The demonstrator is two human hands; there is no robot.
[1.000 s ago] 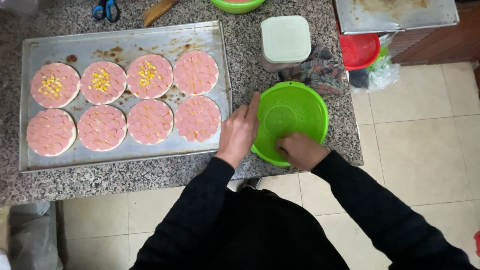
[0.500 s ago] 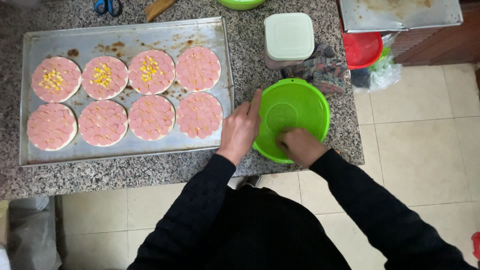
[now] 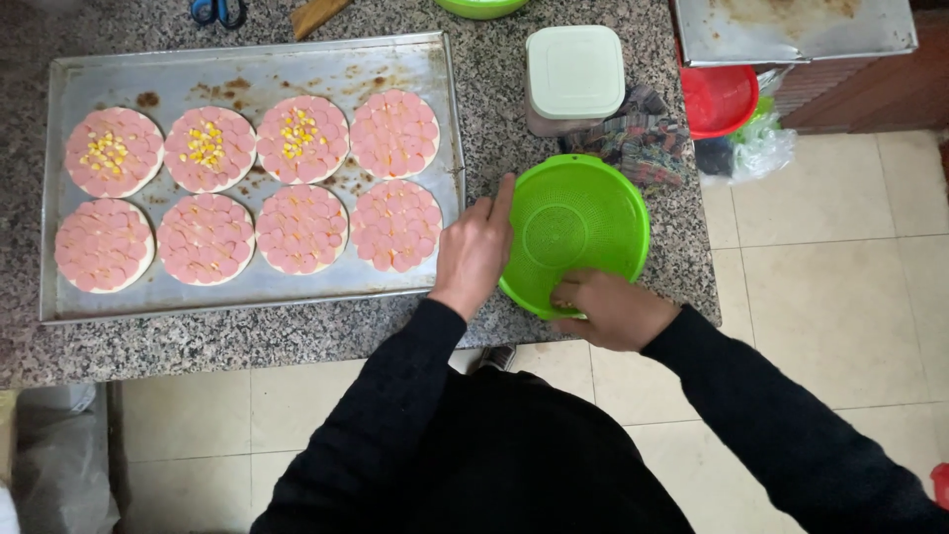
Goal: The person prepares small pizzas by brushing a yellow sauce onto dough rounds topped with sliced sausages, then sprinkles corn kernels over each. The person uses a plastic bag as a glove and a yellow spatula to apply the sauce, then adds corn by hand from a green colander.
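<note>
A green strainer bowl (image 3: 573, 229) sits at the near edge of the speckled stone surface (image 3: 474, 129), just right of a metal baking tray (image 3: 247, 69), with its near rim hanging slightly past the edge. The left hand (image 3: 476, 247) rests against the bowl's left rim, fingers stretched out and lying flat along the outside, thumb on the tray side; this grip is spread and steadies rather than pinches. The right hand (image 3: 613, 309) reaches in over the bowl's near rim, its fingers curled together inside the bowl at the lower edge; whether they pinch anything there cannot be told. So the bowl lies between the two hands, touched by both. On the tray lie eight round bases covered with pink sausage slices (image 3: 395, 222), and the three at the top left also carry yellow corn kernels (image 3: 206, 144). Behind the bowl stands a pale lidded container (image 3: 573, 71) beside a crumpled cloth (image 3: 638, 143).
</note>
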